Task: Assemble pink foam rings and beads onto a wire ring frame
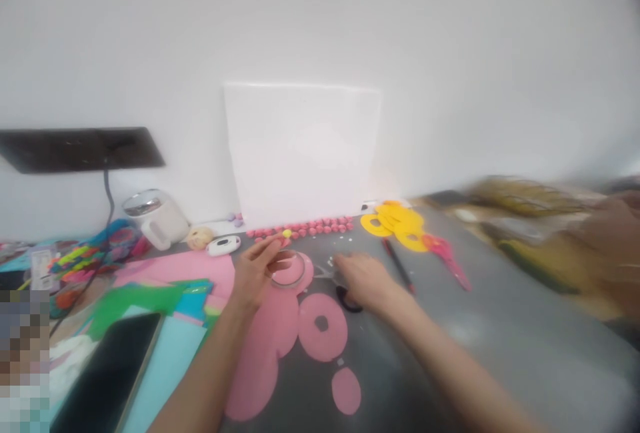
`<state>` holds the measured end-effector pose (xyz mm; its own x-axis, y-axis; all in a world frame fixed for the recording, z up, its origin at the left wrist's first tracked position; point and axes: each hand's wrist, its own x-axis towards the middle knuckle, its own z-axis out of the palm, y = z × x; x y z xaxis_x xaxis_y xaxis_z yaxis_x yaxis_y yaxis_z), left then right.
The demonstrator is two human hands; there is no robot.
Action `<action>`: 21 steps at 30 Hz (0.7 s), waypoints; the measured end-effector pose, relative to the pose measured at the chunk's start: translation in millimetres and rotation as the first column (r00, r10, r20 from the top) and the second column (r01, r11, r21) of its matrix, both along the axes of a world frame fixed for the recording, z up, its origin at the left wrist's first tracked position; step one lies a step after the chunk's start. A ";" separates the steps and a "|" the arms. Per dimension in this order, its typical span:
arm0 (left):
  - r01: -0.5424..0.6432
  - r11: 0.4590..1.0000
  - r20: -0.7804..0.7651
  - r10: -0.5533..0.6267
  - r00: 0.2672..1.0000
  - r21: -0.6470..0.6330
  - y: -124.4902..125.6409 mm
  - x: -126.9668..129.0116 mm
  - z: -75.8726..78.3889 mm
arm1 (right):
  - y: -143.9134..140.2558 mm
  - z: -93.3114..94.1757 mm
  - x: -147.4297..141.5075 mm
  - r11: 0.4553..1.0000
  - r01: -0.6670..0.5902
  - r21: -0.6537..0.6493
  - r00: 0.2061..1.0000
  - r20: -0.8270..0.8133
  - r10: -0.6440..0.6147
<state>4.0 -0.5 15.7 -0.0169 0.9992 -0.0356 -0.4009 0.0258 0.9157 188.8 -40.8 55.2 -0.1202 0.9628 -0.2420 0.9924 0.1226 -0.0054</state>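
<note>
While the left hand [255, 273] curls its fingers on a clear ring [303, 274], a yellow bit [287, 233] shows at its fingertips; I cannot tell if they pinch it. The ring is over the pink paper [270, 346], near the row of pink balls [325, 227]. The right hand [357, 276] is down over the black-handled scissors [349, 303], and I cannot tell if it grips them. The small things sit close by, maybe so both hands can reach them. The white board [305, 153] leans on the wall, perhaps to leave more table for the bits. The yellow rings [400, 223] are bunched together, maybe to keep them tidy. The white tag [44, 269] may have print, but it is too small to read, and I can read no brand.
</note>
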 end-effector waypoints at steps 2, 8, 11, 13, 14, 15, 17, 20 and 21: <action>0.028 1.000 -0.010 -0.028 1.000 0.001 -1.5 1.1 1.3 | 1.0 -4.0 6.8 0.999 -0.021 0.028 1.000 0.001 0.021; 0.067 0.998 -0.061 -0.066 0.996 0.017 -6.7 6.1 1.8 | 4.7 -11.6 -4.9 0.976 0.078 0.205 0.797 -0.600 0.062; 0.064 0.998 -0.085 -0.062 0.994 0.025 -6.8 6.0 1.7 | 4.8 -16.7 -16.9 0.979 0.150 0.137 0.502 -0.864 0.044; 0.065 0.997 -0.101 -0.061 0.993 0.035 -6.3 5.4 0.9 | 4.9 -21.5 -22.1 0.977 0.183 0.112 0.360 -0.932 0.039; 0.069 0.997 -0.109 -0.064 0.992 0.041 -5.9 5.0 0.2 | 5.1 -23.9 -23.7 0.975 0.192 0.114 0.310 -0.949 0.050; 0.074 0.996 -0.115 -0.068 0.991 0.047 -5.5 4.7 -0.6 | 5.4 -26.2 -24.8 0.972 0.199 0.123 0.275 -0.959 0.065; 0.079 0.996 -0.122 -0.073 0.990 0.047 -4.8 4.1 -2.1 | 6.1 -29.4 -26.1 0.967 0.207 0.147 0.252 -0.963 0.093; 0.079 0.997 -0.101 -0.076 0.992 0.020 -4.3 3.8 -2.5 | 6.8 -30.9 -26.8 0.957 0.215 0.196 0.290 -0.948 0.129; 0.081 0.997 -0.086 -0.080 0.993 0.007 -4.3 3.9 -1.9 | 6.9 -30.9 -26.9 0.950 0.216 0.226 0.316 -0.937 0.151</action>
